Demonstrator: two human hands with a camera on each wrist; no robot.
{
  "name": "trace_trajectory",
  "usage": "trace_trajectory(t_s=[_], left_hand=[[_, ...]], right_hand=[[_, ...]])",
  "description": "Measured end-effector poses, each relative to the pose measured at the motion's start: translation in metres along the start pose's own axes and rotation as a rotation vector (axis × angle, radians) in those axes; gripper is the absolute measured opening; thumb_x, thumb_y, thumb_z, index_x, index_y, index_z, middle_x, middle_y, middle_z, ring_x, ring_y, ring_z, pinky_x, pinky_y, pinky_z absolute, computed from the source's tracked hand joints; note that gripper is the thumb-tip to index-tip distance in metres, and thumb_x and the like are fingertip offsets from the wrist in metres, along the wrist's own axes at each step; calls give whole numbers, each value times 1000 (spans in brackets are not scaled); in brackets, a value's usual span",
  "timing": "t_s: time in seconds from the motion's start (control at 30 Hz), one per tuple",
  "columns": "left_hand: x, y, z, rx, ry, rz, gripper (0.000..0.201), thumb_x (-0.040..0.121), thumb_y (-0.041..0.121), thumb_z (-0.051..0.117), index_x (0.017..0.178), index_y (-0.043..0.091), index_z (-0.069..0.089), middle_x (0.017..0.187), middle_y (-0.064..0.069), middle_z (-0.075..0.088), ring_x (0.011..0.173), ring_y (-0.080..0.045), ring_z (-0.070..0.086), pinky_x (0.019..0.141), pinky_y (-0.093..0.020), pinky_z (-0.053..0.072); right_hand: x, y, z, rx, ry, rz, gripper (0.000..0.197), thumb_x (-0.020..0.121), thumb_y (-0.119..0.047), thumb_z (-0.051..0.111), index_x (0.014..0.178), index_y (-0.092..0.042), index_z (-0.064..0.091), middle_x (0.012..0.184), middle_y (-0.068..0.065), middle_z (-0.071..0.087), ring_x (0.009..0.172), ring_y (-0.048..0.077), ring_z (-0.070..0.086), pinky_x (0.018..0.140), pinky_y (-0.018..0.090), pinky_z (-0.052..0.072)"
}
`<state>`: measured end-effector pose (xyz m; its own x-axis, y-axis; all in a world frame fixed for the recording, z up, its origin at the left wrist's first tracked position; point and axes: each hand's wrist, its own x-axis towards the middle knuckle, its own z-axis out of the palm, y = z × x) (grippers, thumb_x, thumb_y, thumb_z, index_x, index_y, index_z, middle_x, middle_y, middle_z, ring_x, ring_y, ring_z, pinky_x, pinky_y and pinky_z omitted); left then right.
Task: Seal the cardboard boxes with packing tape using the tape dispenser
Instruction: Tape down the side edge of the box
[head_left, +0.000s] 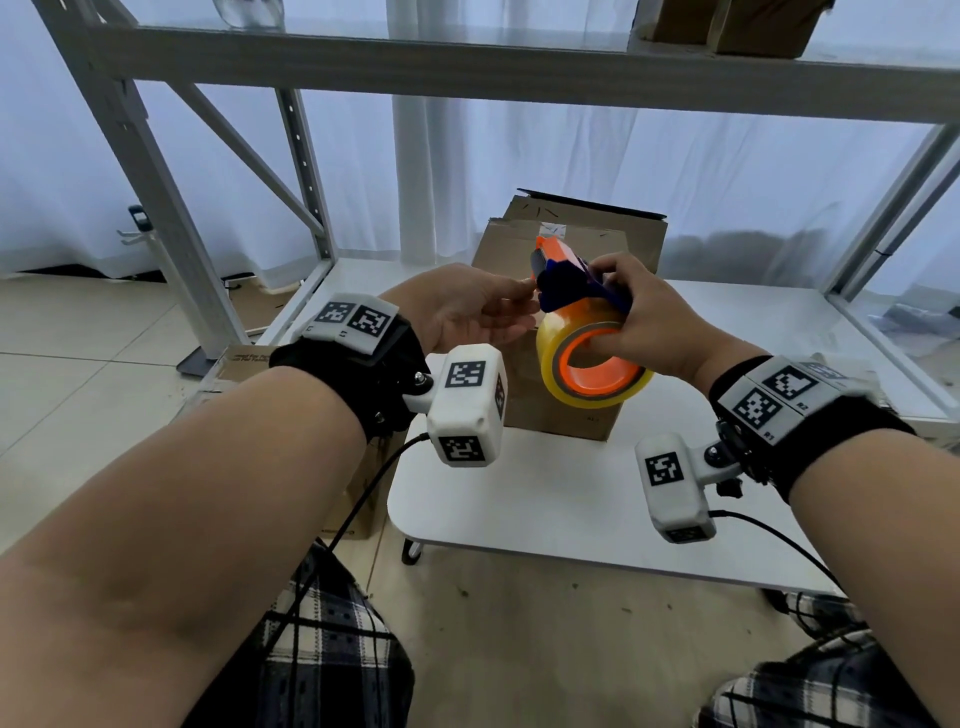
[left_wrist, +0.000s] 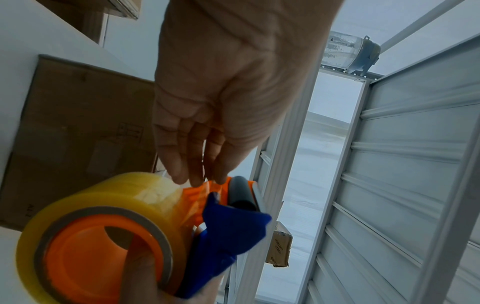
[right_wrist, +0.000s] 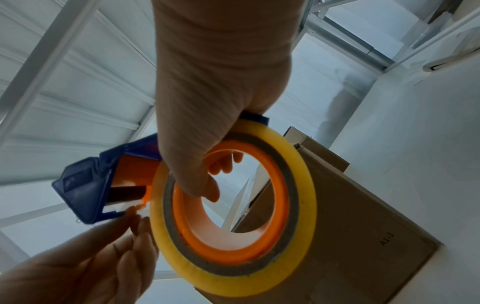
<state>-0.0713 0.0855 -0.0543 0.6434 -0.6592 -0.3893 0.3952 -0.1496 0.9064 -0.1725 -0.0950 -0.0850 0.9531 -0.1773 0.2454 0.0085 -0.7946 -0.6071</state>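
a grey metal shelving rack (head_left: 171, 218) frames the scene, with a pale curtain behind it and a brown carton (head_left: 748, 23) on its upper shelf. below it sits a low white rounded surface (head_left: 545, 499), and near its far side stands an upright brown cardboard box (head_left: 519, 249), its top flaps not lying flat and one dark flap raised at the back. a second printed cardboard box (head_left: 244, 364) lies on the floor by the left edge of the surface.

in front of the upright box, held in the air above the surface, is an orange and blue plastic tape dispenser (head_left: 566, 283) carrying a roll of yellowish clear packing tape (head_left: 597, 387) on an orange hub. the right hand (head_left: 649, 317) is the grip on it: the thumb is hooked through the hub's opening and the fingers curl over the blue frame on top, so the roll hangs tilted toward the camera.

the left hand (head_left: 472, 306) comes in from the left, palm turned up, its fingers nearly straight and held close together. from the left wrist view the fingertips (left_wrist: 197, 176) meet the loose clear tape end at the dispenser's front, beside the grey roller (left_wrist: 242, 193); whether they pinch it or only touch it i cannot tell.

both wrists wear black straps with white marker-printed camera blocks.
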Motion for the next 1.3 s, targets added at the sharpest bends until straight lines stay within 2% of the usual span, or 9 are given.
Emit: trace_trajectory(t_s=[0.13,0.4,0.6,0.77,0.93,1.03,1.1,1.2,1.3], left_hand=[[-2,3,-5,76,44,-34,16,94,7,53,82,0,60,55,-6,66,47,-10,63,51,-18,53],[-1,28,-15,440,116,178,10,87,2,63,79,-2,61,57,-6,65,46,-7,61,49,-16,52],[-4,28,-20,450,115,203,9,88,6,63,89,-4,61,69,-10,63,49,-6,61,49,-15,51],[3,26,-51,536,255,228,11,91,8,60,91,-3,61,76,-11,63,61,-14,62,56,-19,56],[23,8,-53,477,313,228,11,97,20,51,99,10,55,95,-7,66,87,-21,63,83,-34,47],[33,4,-51,335,316,174,9,95,20,50,90,15,55,96,-4,66,91,-19,57,87,-37,37],[38,0,-48,252,308,150,11,94,19,49,86,15,56,99,-5,63,86,-16,55,85,-31,34],[47,-2,-46,136,359,222,14,93,12,47,80,10,53,94,-8,60,75,-13,59,60,-16,43],[57,-6,-49,120,364,261,18,92,11,47,75,12,54,82,-5,65,76,-17,60,62,-14,48]], right_hand=[[0,-8,-1,-168,-57,-10,67,75,-14,77,129,-18,38,112,3,52,93,22,55,77,25,43],[6,-13,-16,-503,-15,-130,73,79,-22,67,143,-21,32,132,6,49,114,24,49,94,31,39],[9,-19,-25,-584,-11,-133,71,81,-25,65,142,-22,30,129,5,50,115,24,48,95,33,39],[3,-9,-34,-643,-31,-29,67,78,-22,65,138,-23,35,119,5,53,107,25,51,87,33,41],[16,-9,-26,-286,-27,86,58,74,-17,71,127,-20,48,105,3,60,88,19,56,75,28,42],[22,-5,-18,-201,-99,133,53,76,-18,73,125,-17,53,99,1,62,85,18,58,72,26,43],[23,0,-11,-192,-130,177,52,76,-17,73,124,-17,53,98,2,62,86,19,59,74,28,47],[22,8,-1,-108,-147,246,52,78,-16,73,125,-17,49,95,1,62,84,18,60,72,27,49],[18,15,1,-77,-119,268,49,79,-15,72,122,-15,47,90,1,59,80,18,58,67,26,47]])
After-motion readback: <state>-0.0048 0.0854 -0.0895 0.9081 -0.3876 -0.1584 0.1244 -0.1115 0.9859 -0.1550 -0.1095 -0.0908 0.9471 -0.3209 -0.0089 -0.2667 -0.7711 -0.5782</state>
